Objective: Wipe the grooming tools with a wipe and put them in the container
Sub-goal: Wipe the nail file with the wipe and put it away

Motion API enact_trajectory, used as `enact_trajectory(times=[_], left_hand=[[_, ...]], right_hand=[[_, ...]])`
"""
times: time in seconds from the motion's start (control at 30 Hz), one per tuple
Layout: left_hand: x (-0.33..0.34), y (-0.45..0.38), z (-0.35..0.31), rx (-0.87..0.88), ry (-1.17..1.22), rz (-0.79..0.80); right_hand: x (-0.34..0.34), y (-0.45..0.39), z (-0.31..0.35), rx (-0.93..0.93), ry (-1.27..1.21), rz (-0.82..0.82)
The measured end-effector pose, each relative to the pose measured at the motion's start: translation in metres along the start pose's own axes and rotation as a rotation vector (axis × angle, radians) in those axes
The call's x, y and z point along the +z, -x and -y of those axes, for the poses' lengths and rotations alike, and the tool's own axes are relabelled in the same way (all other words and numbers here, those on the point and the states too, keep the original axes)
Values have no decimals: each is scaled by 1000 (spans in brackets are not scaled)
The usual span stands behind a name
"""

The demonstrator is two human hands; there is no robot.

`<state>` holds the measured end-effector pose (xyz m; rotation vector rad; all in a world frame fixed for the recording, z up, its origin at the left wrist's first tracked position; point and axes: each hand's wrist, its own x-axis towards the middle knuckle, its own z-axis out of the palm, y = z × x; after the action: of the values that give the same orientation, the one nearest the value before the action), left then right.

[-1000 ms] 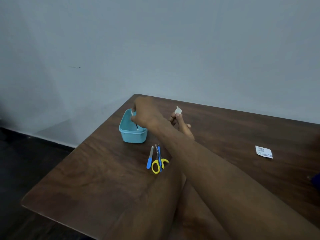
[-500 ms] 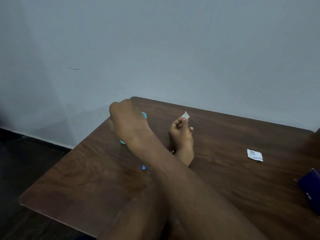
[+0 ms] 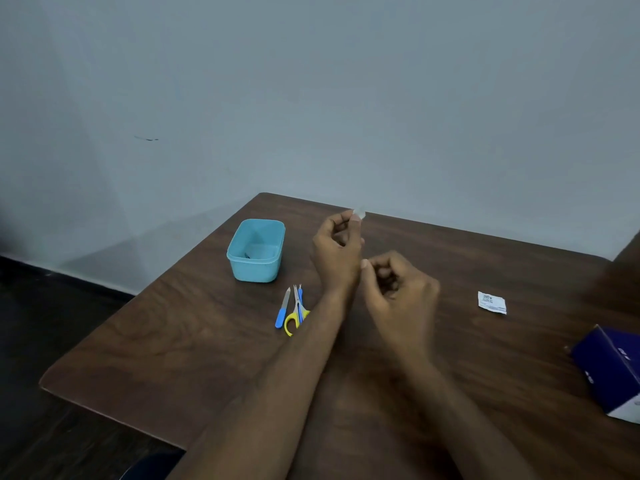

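Between tools: one dark item sits in the tub (image 3: 255,251), three are left to wipe. Right hand (image 3: 400,296), nearest, hovers with fingers curled and holds nothing. It needs to pick up the file (image 3: 282,308), scissors (image 3: 295,315) or third tool just left of the forearm. Left hand (image 3: 337,251), raised farther back, pinches the wipe (image 3: 359,213) at fingertips.

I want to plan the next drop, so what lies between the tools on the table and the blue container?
Nothing visible: only bare table separates the tools from the open container just beyond them.
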<state>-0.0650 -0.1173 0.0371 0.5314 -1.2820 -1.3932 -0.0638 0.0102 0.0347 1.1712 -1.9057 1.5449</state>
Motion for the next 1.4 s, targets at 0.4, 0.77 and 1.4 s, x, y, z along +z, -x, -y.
enact_trajectory(times=[0.4,0.77,1.4], left_hand=[[-102,-8,-27,8,-458,444],[-110,16,-19,167,-629,460],[-157,-8,-14,169,-1252,323]], right_hand=[[33,-13,-49,561,-555,359],[31,-7,-51,554,-638,416],[20,-3,-56,742,-638,336]])
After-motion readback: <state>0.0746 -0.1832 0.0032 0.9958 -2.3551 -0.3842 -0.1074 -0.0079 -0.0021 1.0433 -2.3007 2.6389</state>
